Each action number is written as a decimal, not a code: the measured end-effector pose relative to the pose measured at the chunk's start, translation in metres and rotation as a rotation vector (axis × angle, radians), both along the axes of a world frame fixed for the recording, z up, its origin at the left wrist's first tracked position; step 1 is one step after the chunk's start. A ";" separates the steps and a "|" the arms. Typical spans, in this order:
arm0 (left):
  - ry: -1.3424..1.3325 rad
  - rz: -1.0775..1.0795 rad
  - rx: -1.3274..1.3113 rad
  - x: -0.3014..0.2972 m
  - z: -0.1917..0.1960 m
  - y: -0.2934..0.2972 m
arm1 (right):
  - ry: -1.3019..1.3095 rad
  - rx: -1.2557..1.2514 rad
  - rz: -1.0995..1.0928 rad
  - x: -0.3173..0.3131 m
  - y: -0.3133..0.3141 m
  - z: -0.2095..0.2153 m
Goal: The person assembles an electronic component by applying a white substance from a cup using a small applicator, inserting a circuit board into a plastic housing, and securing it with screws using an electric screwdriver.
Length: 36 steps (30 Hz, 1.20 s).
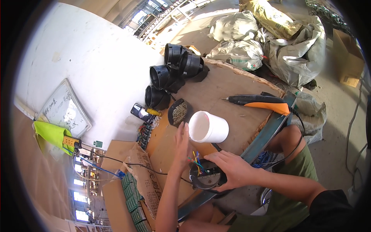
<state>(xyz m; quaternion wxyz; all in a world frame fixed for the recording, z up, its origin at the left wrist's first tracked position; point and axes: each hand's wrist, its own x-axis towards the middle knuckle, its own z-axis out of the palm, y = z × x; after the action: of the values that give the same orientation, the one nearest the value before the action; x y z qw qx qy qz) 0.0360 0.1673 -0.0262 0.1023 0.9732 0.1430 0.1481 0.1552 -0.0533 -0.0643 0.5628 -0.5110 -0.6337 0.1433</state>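
My right hand (231, 168) grips a round black part (206, 176) with coloured wires sticking out of its top, held at the near edge of the brown workbench (228, 89). My left hand (180, 143) reaches up with fingers against the side of a white plastic cup (208, 127) lying tilted on the bench. Just behind the cup sits a small black dish of little screws (179, 112).
Several black tubular housings (174, 73) stand at the bench's far left. An orange-and-black electric screwdriver (262, 101) lies on the right. Cardboard boxes (127, 185) with green parts sit at lower left. Sacks (270, 42) lie on the floor beyond. A white wall is on the left.
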 end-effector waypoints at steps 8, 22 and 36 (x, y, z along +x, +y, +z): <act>-0.046 -0.045 -0.132 0.005 -0.027 0.011 | 0.002 0.009 -0.005 0.000 0.002 -0.002; -0.118 0.039 -0.045 -0.019 -0.042 0.015 | -0.016 0.006 -0.012 -0.002 0.000 -0.001; -0.605 0.234 -1.243 -0.076 0.044 -0.041 | -0.055 -0.019 -0.068 -0.006 -0.003 0.006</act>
<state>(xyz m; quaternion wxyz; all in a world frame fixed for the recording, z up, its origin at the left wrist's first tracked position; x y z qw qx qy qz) -0.0400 0.1262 0.0181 0.6584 0.6288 0.2704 0.3132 0.1496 -0.0562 -0.0584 0.5450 -0.5412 -0.6298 0.1160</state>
